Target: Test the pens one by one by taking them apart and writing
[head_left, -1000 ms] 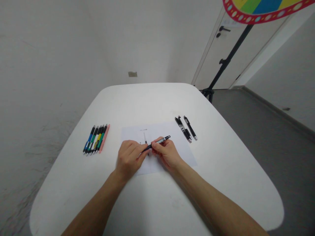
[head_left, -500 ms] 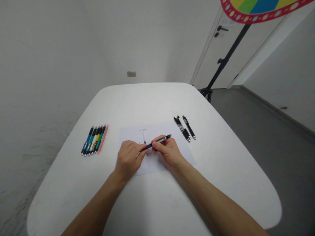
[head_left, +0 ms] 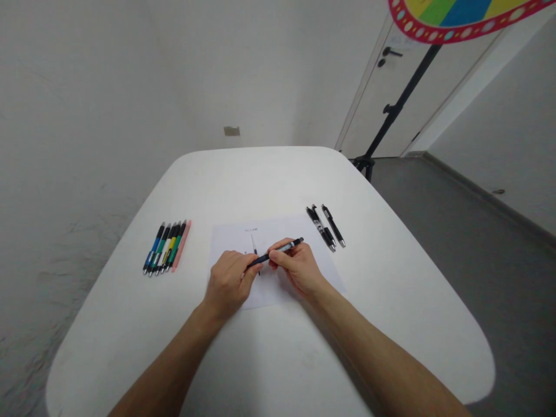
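Note:
Both hands hold one dark pen [head_left: 284, 247], tilted up to the right over a white sheet of paper [head_left: 278, 294]. My left hand [head_left: 229, 281] pinches its lower left end, which the fingers partly hide. My right hand [head_left: 297, 265] grips it near the middle with thumb and fingers, and the dark upper end sticks out past them. Beneath the pen, a thin pen-shaped item [head_left: 254, 246] with a dark tip shows on the sheet; whether it is printed or real I cannot tell. Small print stands near the sheet's top edge.
Left on the white table [head_left: 260, 179] lies a row of several coloured pens [head_left: 167, 248], a pink one [head_left: 181, 246] at its right end. Three black and clear pens [head_left: 328, 227] lie by the paper's upper right. Behind, a colourful wheel [head_left: 460, 23] stands on a black stand [head_left: 402, 101].
Almost nothing differs. Both hands keep the same grip on the pen, and the view has shifted very slightly.

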A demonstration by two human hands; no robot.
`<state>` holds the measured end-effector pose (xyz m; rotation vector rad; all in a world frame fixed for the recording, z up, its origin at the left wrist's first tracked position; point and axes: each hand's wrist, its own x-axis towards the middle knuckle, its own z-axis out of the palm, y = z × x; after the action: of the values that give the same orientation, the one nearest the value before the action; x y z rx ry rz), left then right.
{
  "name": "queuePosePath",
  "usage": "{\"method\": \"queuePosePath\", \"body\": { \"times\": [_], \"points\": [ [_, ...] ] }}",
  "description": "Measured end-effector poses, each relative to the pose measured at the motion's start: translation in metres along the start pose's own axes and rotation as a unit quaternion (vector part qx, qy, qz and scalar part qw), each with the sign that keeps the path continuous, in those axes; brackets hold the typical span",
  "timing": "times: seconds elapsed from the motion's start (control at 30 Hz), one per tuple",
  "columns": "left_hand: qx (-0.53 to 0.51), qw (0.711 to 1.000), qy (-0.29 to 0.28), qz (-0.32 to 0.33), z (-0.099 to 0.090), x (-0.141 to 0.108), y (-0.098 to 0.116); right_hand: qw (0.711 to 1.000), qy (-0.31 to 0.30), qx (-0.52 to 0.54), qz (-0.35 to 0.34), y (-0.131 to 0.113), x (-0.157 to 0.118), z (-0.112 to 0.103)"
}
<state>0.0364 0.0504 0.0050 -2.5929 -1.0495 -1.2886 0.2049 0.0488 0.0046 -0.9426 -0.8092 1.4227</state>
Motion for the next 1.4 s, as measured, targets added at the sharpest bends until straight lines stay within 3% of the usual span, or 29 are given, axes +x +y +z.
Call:
{"method": "queuePosePath", "body": {
  "times": [0.27, 0.53, 0.77, 1.0, 1.2, 1.3, 1.4],
  "points": [
    [-0.01, 0.998, 0.056, -0.013, -0.003, -0.002, -0.004, 0.991, -0.059, 0.087, 0.078, 0.005, -0.004, -0.002],
    [-0.015, 0.997, 0.063, 0.034, -0.001, -0.001, 0.0, 0.997, -0.039, 0.053, 0.047, 0.008, -0.009, 0.009],
    [0.021, 0.998, 0.033, 0.041, -0.003, 0.002, 0.004, 0.999, -0.024, 0.022, 0.023, 0.003, -0.008, 0.008],
    [0.004, 1.0, 0.002, 0.007, -0.004, 0.002, 0.006, 0.999, -0.036, -0.007, 0.0, 0.001, -0.007, 0.006],
    [-0.064, 0.995, -0.025, -0.071, -0.004, 0.001, 0.006, 0.997, -0.05, -0.048, -0.018, 0.001, -0.006, 0.003],
    [-0.069, 0.995, -0.026, -0.069, -0.003, -0.003, 0.001, 0.997, -0.048, -0.065, -0.002, 0.0, -0.005, 0.0],
    [-0.052, 0.996, -0.01, -0.072, -0.003, -0.006, -0.008, 0.997, -0.021, -0.071, -0.027, -0.004, -0.001, -0.008]
  ]
}}
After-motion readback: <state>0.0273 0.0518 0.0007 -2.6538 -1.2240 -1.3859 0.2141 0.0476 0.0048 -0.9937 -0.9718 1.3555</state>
